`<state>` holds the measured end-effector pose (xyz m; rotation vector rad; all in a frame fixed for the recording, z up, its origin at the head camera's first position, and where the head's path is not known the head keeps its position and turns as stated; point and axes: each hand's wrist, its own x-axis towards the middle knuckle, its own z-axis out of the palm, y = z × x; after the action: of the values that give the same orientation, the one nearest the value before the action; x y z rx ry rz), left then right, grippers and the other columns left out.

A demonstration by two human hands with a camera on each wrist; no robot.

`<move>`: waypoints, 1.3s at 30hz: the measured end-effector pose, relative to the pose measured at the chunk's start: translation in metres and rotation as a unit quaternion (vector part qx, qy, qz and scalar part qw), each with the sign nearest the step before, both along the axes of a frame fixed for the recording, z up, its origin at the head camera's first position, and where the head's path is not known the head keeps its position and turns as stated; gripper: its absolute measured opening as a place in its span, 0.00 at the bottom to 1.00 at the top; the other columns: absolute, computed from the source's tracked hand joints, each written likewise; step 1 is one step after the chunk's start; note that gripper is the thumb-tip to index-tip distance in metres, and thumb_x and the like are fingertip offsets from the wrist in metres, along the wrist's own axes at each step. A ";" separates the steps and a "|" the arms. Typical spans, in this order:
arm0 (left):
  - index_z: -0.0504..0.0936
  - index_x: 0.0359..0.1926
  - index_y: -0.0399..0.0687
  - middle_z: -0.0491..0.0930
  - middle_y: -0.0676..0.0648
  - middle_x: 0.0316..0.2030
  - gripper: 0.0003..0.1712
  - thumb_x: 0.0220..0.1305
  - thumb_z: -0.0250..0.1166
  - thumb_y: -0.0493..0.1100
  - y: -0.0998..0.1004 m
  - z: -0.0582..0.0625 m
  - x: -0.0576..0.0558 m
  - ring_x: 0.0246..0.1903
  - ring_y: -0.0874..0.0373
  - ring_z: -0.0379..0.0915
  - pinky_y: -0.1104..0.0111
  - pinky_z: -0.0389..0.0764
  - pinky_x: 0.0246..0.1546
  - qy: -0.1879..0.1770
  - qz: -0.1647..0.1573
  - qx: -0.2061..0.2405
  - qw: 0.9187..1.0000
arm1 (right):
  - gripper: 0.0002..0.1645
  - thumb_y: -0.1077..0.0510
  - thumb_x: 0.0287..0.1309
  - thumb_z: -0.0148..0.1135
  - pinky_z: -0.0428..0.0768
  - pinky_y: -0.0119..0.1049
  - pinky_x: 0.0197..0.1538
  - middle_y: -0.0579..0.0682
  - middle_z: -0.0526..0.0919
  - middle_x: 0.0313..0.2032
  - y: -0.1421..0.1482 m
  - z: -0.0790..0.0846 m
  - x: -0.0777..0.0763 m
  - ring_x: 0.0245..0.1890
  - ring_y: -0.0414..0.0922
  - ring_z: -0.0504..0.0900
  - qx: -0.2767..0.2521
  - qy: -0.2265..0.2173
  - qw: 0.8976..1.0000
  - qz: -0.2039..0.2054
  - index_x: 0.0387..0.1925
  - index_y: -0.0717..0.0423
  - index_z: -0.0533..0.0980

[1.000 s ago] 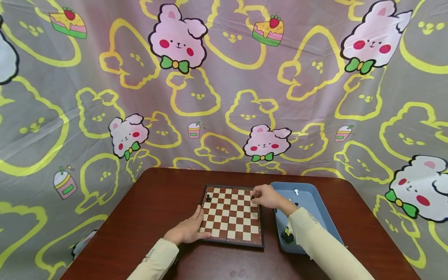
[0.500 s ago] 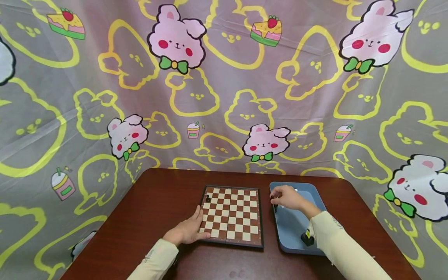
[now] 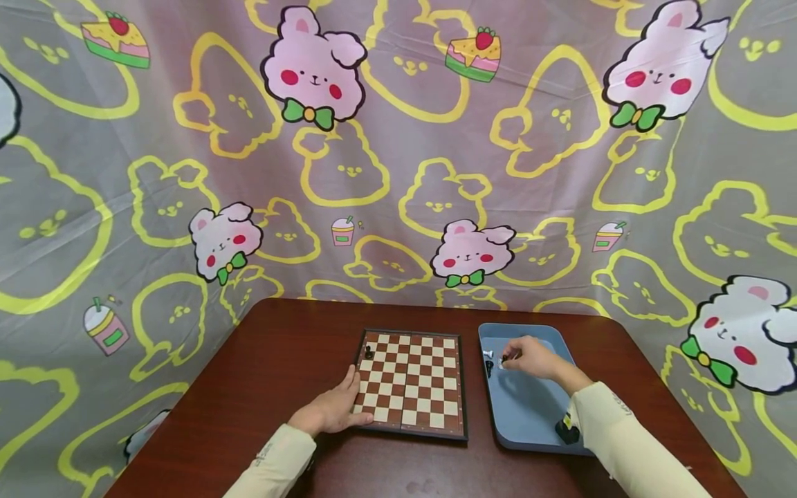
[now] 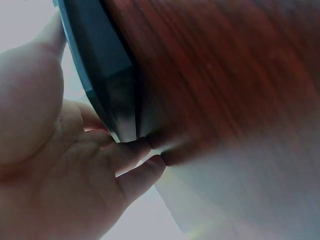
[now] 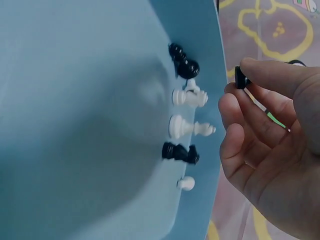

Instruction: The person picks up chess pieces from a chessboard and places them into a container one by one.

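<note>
My left hand (image 3: 333, 408) rests against the near left corner of a brown-and-cream chessboard (image 3: 432, 377), fingers extended along its side and thumb at its front edge. In the left wrist view, fingertips (image 4: 145, 172) touch the table beside the board's dark rim (image 4: 107, 70). Over the blue tray (image 3: 529, 408), my right hand (image 3: 535, 358) pinches a small black chess piece (image 5: 241, 77) between thumb and fingers; its kind is mostly hidden. A black chess piece (image 3: 369, 353) stands near the board's far left corner.
Along one wall of the tray lie a black pawn (image 5: 184, 62), white chess pieces (image 5: 190, 126) and a black knight (image 5: 181, 153). The tray stands right of the board on the brown table (image 3: 280, 360). A patterned curtain (image 3: 386, 173) surrounds the table.
My right hand has moved right from the board's far right corner to over the tray, carrying the black chess piece off the board. The left hand stays in place.
</note>
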<state>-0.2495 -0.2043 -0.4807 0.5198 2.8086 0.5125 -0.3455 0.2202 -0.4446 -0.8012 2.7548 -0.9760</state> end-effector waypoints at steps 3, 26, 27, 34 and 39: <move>0.48 0.70 0.26 0.39 0.29 0.70 0.58 0.58 0.59 0.67 -0.001 0.000 -0.001 0.61 0.38 0.61 0.54 0.71 0.53 0.002 -0.001 -0.002 1.000 | 0.03 0.63 0.53 0.67 0.73 0.35 0.27 0.43 0.80 0.26 0.005 0.000 0.000 0.26 0.39 0.75 0.005 -0.002 1.000 -0.009 0.30 0.59 0.80; 0.49 0.69 0.25 0.40 0.29 0.70 0.58 0.58 0.60 0.66 0.001 0.002 0.000 0.61 0.38 0.62 0.54 0.71 0.52 -0.001 0.002 -0.002 1.000 | 0.07 0.58 0.55 0.67 0.74 0.38 0.32 0.43 0.80 0.29 0.018 -0.002 -0.001 0.30 0.42 0.75 0.028 -0.010 0.998 -0.055 0.34 0.59 0.81; 0.49 0.69 0.25 0.40 0.29 0.70 0.58 0.58 0.60 0.66 0.001 0.002 0.000 0.61 0.38 0.62 0.54 0.71 0.53 -0.001 0.001 -0.003 1.000 | 0.08 0.58 0.55 0.67 0.74 0.38 0.32 0.43 0.80 0.29 0.017 -0.001 -0.001 0.30 0.41 0.75 0.031 -0.012 0.998 -0.060 0.34 0.58 0.82; 0.49 0.69 0.25 0.40 0.28 0.70 0.58 0.58 0.61 0.65 -0.001 0.003 0.001 0.61 0.38 0.62 0.53 0.72 0.52 0.003 0.000 -0.001 1.000 | 0.09 0.56 0.55 0.66 0.74 0.37 0.31 0.44 0.80 0.31 0.007 0.007 -0.001 0.29 0.41 0.75 0.034 -0.022 0.997 -0.061 0.36 0.57 0.82; 0.49 0.69 0.24 0.40 0.27 0.70 0.58 0.59 0.60 0.66 -0.001 0.002 0.001 0.61 0.38 0.61 0.54 0.72 0.52 0.012 -0.009 -0.008 1.000 | 0.11 0.57 0.56 0.65 0.75 0.37 0.29 0.45 0.80 0.31 -0.002 0.011 -0.001 0.28 0.43 0.77 0.024 -0.032 0.998 -0.058 0.39 0.59 0.82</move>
<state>-0.2486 -0.2052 -0.4789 0.5511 2.8263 0.4835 -0.3464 0.2184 -0.4339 -0.5993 2.7842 -0.9347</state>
